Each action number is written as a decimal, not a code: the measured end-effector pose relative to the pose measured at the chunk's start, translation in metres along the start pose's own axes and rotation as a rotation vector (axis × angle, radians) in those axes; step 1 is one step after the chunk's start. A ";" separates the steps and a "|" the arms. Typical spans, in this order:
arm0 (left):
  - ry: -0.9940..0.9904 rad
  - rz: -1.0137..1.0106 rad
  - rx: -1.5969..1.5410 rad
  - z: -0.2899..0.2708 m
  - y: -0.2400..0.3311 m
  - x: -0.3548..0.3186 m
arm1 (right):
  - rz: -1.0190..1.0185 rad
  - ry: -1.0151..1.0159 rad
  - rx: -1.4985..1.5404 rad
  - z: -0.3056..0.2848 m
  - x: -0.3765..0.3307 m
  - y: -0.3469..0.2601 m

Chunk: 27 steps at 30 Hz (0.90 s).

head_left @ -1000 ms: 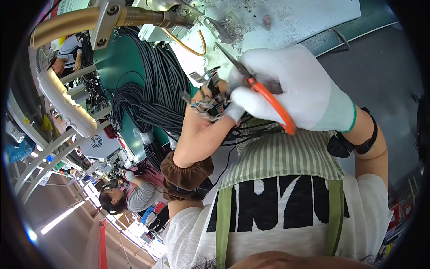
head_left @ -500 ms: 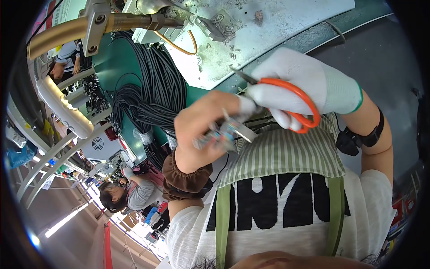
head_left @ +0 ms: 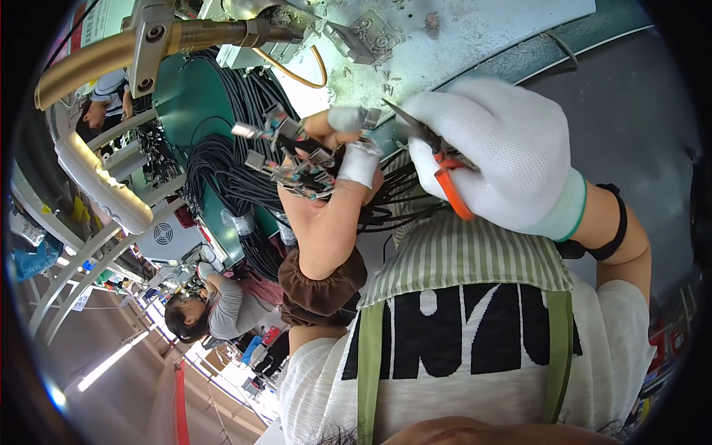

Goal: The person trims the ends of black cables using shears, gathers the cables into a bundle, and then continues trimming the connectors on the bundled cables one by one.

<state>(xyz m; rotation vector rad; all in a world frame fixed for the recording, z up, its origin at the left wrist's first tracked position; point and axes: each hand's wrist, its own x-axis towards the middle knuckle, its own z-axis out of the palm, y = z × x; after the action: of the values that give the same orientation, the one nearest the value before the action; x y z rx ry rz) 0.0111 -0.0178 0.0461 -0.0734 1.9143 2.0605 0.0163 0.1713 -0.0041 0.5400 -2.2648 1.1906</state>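
Observation:
My left hand [head_left: 330,211], with white wraps on its thumb and a finger, is closed round a bunch of black cables [head_left: 397,196]. Small metal connectors [head_left: 319,153] with coloured wires fan out from its grip on the far side. One connector end shows between the wrapped thumb and finger. My right hand [head_left: 504,152], in a white knit glove, is shut on scissors with orange handles [head_left: 454,194]. Their dark blades point up and left, a short gap from the left fingertips. The glove hides part of the handles.
Behind my hands stands a pale work surface [head_left: 475,41] strewn with small scraps, with a metal fixture [head_left: 348,44] on it. Thick coils of black cable [head_left: 237,167] lie on a green surface at left. A lit lamp [head_left: 104,182] and a co-worker [head_left: 230,308] are farther left.
My left hand has turned and lifted, spreading the connectors upward at left. My right hand has rotated with the scissors, so less of the orange handles shows.

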 end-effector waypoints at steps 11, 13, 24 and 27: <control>0.125 0.205 0.337 0.010 -0.019 0.003 | 0.178 -0.279 0.039 -0.003 -0.007 -0.006; 0.149 0.455 0.475 0.013 -0.023 0.002 | 0.298 -0.304 0.344 -0.004 -0.005 -0.006; 0.187 0.264 0.445 0.007 -0.013 0.004 | 0.214 -0.125 0.181 0.017 -0.008 -0.008; 0.226 0.219 0.467 0.008 -0.014 0.004 | 0.161 -0.052 0.032 0.019 -0.010 -0.008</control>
<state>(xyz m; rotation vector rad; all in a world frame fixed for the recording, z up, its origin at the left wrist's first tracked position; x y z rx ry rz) 0.0121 -0.0084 0.0324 0.0155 2.5985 1.7307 0.0234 0.1521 -0.0142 0.4113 -2.3746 1.3069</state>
